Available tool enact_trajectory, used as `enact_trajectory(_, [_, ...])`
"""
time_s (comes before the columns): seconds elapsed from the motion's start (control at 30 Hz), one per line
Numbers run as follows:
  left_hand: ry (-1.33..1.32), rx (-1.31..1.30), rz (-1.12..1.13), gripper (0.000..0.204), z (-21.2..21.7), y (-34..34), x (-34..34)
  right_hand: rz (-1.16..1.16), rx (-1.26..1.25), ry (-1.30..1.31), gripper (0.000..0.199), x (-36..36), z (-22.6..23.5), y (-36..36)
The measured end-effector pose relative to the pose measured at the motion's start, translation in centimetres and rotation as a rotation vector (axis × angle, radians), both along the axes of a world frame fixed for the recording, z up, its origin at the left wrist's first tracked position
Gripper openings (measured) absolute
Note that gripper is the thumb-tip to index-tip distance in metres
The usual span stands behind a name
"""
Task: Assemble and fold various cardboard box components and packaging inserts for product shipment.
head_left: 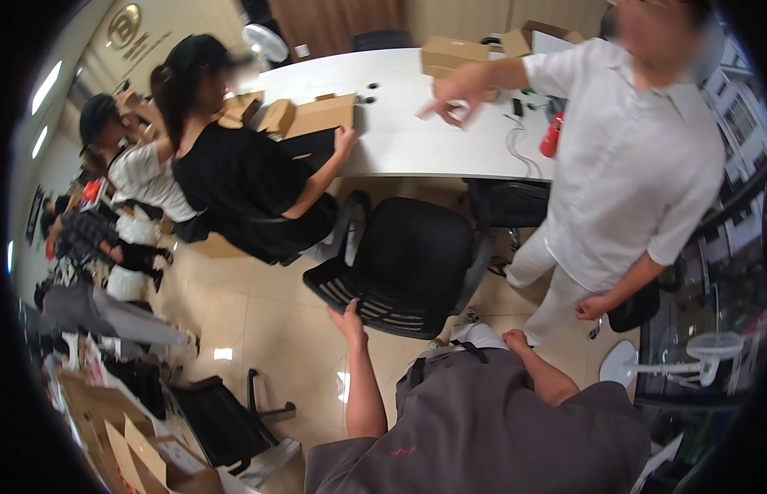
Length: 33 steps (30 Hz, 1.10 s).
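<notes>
Now the left hand (349,322) is closed on the edge of the black chair (412,251) in the middle of the frame. The right hand (515,338) is in the lower middle, but I cannot tell if it grips anything. A hard push could bump the chair into the white table (453,155) or the person in black (235,177)

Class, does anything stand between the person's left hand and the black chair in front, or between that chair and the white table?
Nothing visible stands between the left hand and the chair: they touch at its near edge. Straight ahead to the table, I see no obstacle; a second chair stands to the right.
</notes>
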<state>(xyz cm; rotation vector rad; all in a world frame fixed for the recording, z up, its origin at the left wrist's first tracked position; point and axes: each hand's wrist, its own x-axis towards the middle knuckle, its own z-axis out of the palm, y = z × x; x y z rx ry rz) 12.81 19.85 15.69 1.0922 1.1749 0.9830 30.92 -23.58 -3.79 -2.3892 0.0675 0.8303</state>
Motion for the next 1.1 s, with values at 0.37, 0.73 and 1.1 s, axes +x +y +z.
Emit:
enact_trajectory(0.37, [0.115,0.079,0.106,0.047,-3.9,0.7,-0.3,0.203,0.106,0.061,0.017,2.6,2.5,3.4])
enact_trajectory(0.73, [-0.031,-0.167,0.017,0.071,-2.4,-2.2,-6.4,0.532,0.027,0.401,0.017,1.5,4.9,12.2])
enact_trajectory(1.1, [0.439,-0.897,0.686,0.032,-21.7,-14.3,-34.2,0.309,-0.081,0.428,0.027,-4.6,3.3,18.7])
